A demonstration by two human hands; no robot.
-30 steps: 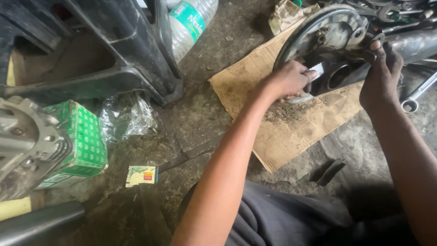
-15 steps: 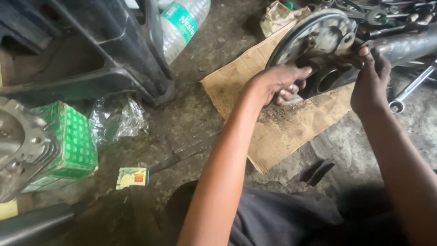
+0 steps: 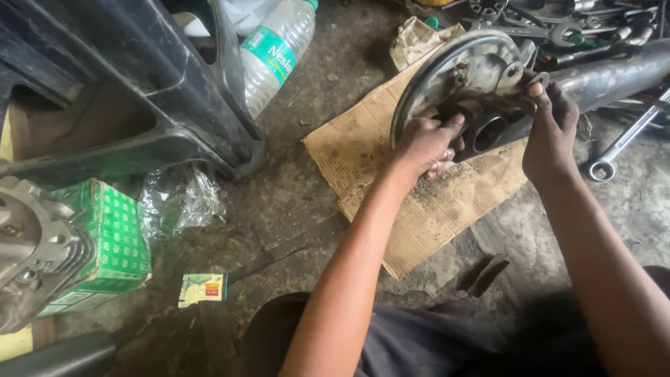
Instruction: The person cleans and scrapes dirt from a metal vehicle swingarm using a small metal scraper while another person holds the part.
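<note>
A stained, cracked concrete workshop floor [image 3: 314,209] carries everything here. Nearest on the left sit a green box [image 3: 105,244] and a small packet [image 3: 202,288]. Further in, a torn cardboard sheet [image 3: 433,216] lies under a round metal brake drum plate [image 3: 460,77], tilted on edge. The left hand [image 3: 426,143] is clenched on its lower rim; the right hand [image 3: 551,129] grips its right side. It looks heavy, stiff and greasy, best held by the rim. Farthest: a plastic bottle [image 3: 276,52] and spanners [image 3: 614,150].

Dull greasy metal brake plate [image 3: 464,73], rough cardboard [image 3: 426,202]
</note>
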